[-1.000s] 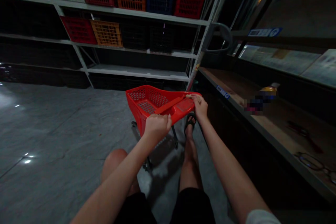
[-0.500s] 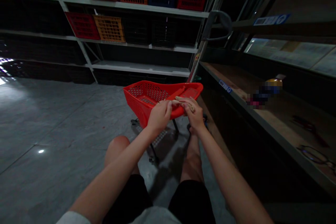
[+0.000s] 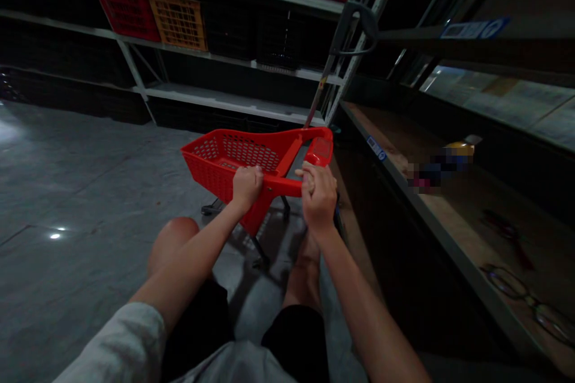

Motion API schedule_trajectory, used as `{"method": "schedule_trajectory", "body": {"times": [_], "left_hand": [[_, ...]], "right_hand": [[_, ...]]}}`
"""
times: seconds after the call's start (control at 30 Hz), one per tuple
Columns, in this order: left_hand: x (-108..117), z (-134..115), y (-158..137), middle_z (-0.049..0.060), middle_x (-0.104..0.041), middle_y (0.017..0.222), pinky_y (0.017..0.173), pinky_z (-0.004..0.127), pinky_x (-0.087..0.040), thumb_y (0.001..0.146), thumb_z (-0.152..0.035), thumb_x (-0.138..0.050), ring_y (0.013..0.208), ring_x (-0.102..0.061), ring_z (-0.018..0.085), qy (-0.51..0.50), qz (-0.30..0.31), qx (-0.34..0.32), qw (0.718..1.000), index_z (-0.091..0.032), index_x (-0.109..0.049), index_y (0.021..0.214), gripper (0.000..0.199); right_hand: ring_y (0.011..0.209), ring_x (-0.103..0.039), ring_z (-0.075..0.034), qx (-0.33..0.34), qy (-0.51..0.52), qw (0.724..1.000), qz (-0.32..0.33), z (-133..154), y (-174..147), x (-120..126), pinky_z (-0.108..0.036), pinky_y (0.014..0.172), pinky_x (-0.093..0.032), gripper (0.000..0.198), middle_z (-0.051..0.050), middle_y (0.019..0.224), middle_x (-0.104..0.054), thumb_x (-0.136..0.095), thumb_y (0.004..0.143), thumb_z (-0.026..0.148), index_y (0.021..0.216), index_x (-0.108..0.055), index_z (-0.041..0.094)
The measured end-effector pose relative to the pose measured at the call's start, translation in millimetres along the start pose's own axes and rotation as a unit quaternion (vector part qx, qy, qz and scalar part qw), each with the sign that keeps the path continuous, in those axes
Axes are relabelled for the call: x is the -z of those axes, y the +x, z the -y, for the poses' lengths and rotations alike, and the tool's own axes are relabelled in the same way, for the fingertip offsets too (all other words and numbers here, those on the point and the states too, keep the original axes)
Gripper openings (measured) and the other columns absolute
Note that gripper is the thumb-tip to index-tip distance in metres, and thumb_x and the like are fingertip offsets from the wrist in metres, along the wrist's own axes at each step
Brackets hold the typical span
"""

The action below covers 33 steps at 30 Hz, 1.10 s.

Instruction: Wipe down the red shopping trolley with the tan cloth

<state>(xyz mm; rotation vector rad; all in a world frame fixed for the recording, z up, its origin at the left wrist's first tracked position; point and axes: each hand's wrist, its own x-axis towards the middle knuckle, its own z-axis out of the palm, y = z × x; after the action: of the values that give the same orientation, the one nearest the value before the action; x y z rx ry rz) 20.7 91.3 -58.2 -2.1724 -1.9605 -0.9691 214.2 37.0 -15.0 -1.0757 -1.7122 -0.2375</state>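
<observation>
A red shopping cart [image 3: 242,173] with a perforated basket stands on the floor in front of my legs. My left hand [image 3: 247,188] is closed over the basket's near rim. At the cart's handle end, my right hand [image 3: 320,196] is closed around a small tan cloth [image 3: 306,171], pressed against the red handle. Only a bit of the cloth shows past the fingers; the rest is hidden in the palm.
To the right runs a shelf [image 3: 390,161] bearing a blurred bottle [image 3: 442,164], a dark red tool [image 3: 510,236] and eyeglasses [image 3: 507,281]. Behind, a rack [image 3: 224,99] holds crates, including a yellow crate [image 3: 177,21]. A long grey-handled tool [image 3: 326,75] leans near the corner.
My left hand has left the cloth and moved left onto the basket rim. My right hand keeps the cloth at the handle. The view has tilted down, and the cart appears farther left.
</observation>
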Motion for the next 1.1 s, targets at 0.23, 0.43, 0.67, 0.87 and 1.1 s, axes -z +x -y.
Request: {"method": "schedule_trajectory", "body": {"times": [0.23, 0.43, 0.67, 0.87, 1.1], "left_hand": [[4.8, -26.5, -7.7, 0.013, -0.075, 0.089, 0.081, 0.033, -0.044, 0.105, -0.031, -0.028, 0.083, -0.069, 0.021, -0.050, 0.035, -0.055, 0.997, -0.016, -0.068, 0.084, 0.047], [15.0, -32.6, -12.4, 0.006, -0.072, 0.082, 0.076, 0.029, -0.043, 0.109, -0.035, -0.029, 0.078, -0.067, 0.017, -0.075, 0.092, -0.135, 0.984, -0.018, -0.063, 0.082, 0.046], [14.9, -40.2, -24.4, 0.009, -0.071, 0.093, 0.085, 0.036, -0.042, 0.106, -0.049, -0.036, 0.092, -0.065, 0.024, -0.062, 0.115, -0.150, 0.980, -0.017, -0.060, 0.092, 0.042], [18.1, -50.2, -28.3, 0.011, -0.072, 0.096, 0.087, 0.038, -0.042, 0.100, -0.060, -0.045, 0.096, -0.066, 0.028, -0.048, 0.118, -0.139, 0.982, -0.017, -0.061, 0.094, 0.047], [28.5, -40.5, -34.8, 0.012, -0.071, 0.090, 0.078, 0.035, -0.045, 0.095, -0.069, -0.041, 0.090, -0.069, 0.028, 0.009, 0.118, -0.166, 0.979, -0.016, -0.063, 0.096, 0.057]], "right_hand": [[0.117, -0.066, -0.027, 0.163, -0.203, 0.963, 0.071, 7.8, -19.4, -3.6, -0.041, 0.101, -0.048, 0.026, -0.012, 0.122, -0.075, -0.054, 0.099, 0.021, 0.121, -0.068, 0.018], [0.134, -0.058, -0.024, 0.285, -0.154, 0.937, 0.133, -62.5, -22.9, 50.9, -0.040, 0.111, -0.047, 0.039, -0.003, 0.139, -0.067, -0.050, 0.101, 0.015, 0.134, -0.064, 0.030], [0.138, -0.056, -0.022, 0.179, -0.032, 0.979, 0.093, -77.3, -20.7, 68.3, -0.044, 0.113, -0.047, 0.035, -0.006, 0.139, -0.067, -0.049, 0.103, 0.025, 0.134, -0.063, 0.028], [0.117, -0.066, -0.024, -0.038, 0.087, 0.981, 0.167, -75.6, 32.3, 70.5, -0.044, 0.106, -0.048, 0.027, -0.006, 0.117, -0.076, -0.046, 0.102, 0.037, 0.109, -0.070, 0.026], [0.105, -0.059, -0.026, -0.068, -0.040, 0.973, 0.218, -70.3, 54.2, 66.9, -0.045, 0.098, -0.042, 0.022, -0.008, 0.111, -0.075, -0.050, 0.097, 0.028, 0.105, -0.070, 0.023]]}}
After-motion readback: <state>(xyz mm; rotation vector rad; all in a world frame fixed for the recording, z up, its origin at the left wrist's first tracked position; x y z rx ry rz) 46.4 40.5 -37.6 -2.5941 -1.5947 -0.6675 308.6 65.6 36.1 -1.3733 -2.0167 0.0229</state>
